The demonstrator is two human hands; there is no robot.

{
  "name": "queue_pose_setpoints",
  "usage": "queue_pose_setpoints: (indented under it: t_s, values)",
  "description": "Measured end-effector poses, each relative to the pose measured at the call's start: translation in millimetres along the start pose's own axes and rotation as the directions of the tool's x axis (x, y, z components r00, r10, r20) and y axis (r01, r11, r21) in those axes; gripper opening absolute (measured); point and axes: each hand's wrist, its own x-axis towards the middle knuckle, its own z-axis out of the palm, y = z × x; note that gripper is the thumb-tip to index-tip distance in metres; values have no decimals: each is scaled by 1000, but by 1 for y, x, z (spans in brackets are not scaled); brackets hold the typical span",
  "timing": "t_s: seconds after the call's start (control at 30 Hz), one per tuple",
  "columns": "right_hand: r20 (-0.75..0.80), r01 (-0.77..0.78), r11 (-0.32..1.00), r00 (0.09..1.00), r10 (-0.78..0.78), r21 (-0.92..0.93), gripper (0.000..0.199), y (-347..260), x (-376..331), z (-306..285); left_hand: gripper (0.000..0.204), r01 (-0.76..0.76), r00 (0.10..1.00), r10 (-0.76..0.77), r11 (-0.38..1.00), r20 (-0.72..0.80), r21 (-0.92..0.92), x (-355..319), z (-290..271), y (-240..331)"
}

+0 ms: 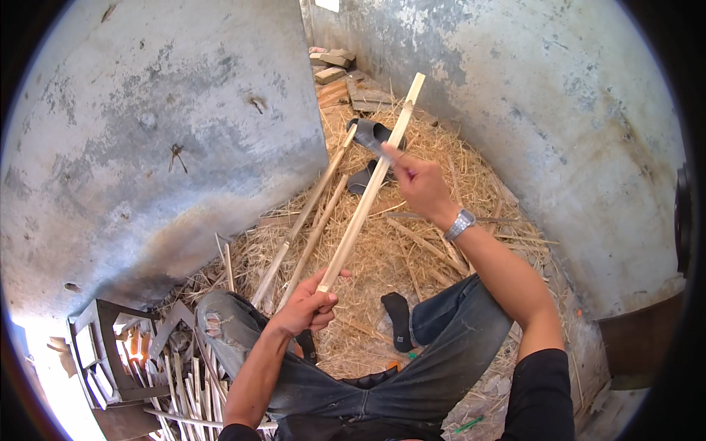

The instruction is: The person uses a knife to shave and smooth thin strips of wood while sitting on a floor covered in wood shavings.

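a long, pale split bamboo strip (365, 197) slants across the middle of the view, its lower end toward 7 o'clock and its far tip toward 1 o'clock, held up over straw (434, 220). the left hand (307, 303), at 7 o'clock, is closed around the strip's lower end. the right hand (423, 187), at 2 o'clock, has its fingers curled and reaches the strip's upper half; a blurred grey shape shows by its fingertips, and i cannot tell what it is or whether the hand grips it. a silver wristwatch (461, 223) sits on the right wrist. beyond the strip, at 12 o'clock, are two dark grey slip-on shoes (362, 180). more narrow strips (300, 220) slant toward them from 8 o'clock. bricks (331, 75) lie farther out at 12. a dark frame (107, 312) stands at 8, with a heap of pale sticks (195, 389) just beside it.
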Motion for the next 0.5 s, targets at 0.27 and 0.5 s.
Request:
queue_pose_setpoints:
  t_s: [0.27, 0.5]
  values:
    - [195, 212, 969, 952, -235, 130, 47, -37, -52, 58, 52, -60, 995, 55, 996, -87, -62, 5, -7, 6]
    - [301, 282, 929, 888, -348, 240, 48, -70, -75, 68, 35, -135, 989, 125, 979, -76, -152, 7, -10, 11]
